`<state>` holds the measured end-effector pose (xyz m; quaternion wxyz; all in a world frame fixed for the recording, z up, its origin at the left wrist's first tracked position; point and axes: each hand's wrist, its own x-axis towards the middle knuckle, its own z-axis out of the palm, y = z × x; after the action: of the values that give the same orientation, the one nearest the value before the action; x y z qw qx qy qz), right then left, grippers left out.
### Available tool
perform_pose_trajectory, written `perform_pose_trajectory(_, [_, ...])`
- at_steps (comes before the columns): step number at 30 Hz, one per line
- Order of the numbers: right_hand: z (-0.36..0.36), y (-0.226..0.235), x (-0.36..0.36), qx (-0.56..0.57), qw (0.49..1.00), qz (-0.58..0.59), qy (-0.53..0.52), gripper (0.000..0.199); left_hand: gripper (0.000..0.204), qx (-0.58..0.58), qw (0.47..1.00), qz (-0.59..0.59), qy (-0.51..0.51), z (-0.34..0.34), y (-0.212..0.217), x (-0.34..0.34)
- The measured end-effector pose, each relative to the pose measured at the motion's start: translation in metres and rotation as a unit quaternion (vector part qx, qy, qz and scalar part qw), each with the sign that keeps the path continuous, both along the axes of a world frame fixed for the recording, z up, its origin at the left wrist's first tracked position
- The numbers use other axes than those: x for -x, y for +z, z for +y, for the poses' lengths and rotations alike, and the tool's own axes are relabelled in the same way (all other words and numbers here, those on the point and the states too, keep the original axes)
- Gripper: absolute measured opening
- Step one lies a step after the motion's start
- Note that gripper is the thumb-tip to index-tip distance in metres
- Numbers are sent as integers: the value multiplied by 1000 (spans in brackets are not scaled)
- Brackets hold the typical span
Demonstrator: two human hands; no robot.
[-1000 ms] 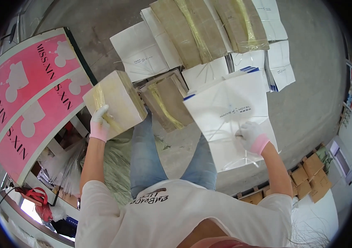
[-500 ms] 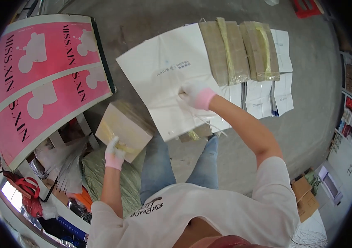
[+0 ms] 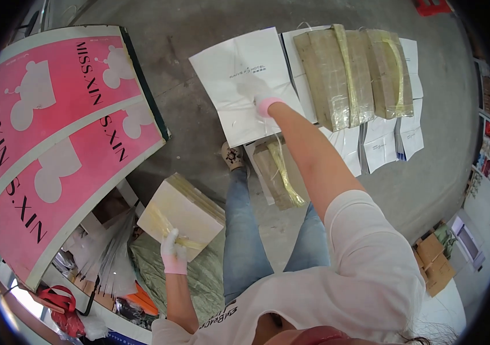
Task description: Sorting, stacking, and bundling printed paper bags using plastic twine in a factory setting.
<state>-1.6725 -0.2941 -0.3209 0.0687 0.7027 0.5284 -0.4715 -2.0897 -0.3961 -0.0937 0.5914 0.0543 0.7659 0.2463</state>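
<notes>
My left hand (image 3: 173, 253), in a white glove with a pink cuff, is closed on the yellow strap of a bundle of flat pale boards or bags (image 3: 184, 210). The bundle is tilted beside my left leg. My right hand (image 3: 255, 94), gloved the same way, lies over a large white paper bag (image 3: 222, 63) with small dark print. White glove on white paper, slightly smeared, hides how its fingers lie. Next to the bag, two brown bundles (image 3: 331, 75) with yellow straps rest on rows of white bags (image 3: 380, 141).
Another brown bundle (image 3: 276, 178) with a yellow strap lies on the floor between my legs. A pink printed panel (image 3: 78, 123) stands at left, with green sheeting (image 3: 159, 261) near its lower end. Cardboard boxes (image 3: 432, 259) sit at right; a red crate (image 3: 432, 7) is far right.
The white bag has moved away from me and looks smaller, with my right hand over it. The brown bundle between my legs and my shoe have come into fuller view.
</notes>
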Motion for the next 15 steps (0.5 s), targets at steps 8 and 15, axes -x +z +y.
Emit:
perform_pose_trajectory(8, [-7,25,-1,-70,995,-76,-3,40,31,-66,993,-70,-72,34,28,-72])
perform_pose_trajectory(15, [-115,68,-5,-255,935,-28,-244,50,30,-104,965,-124,-206,91,27,-195])
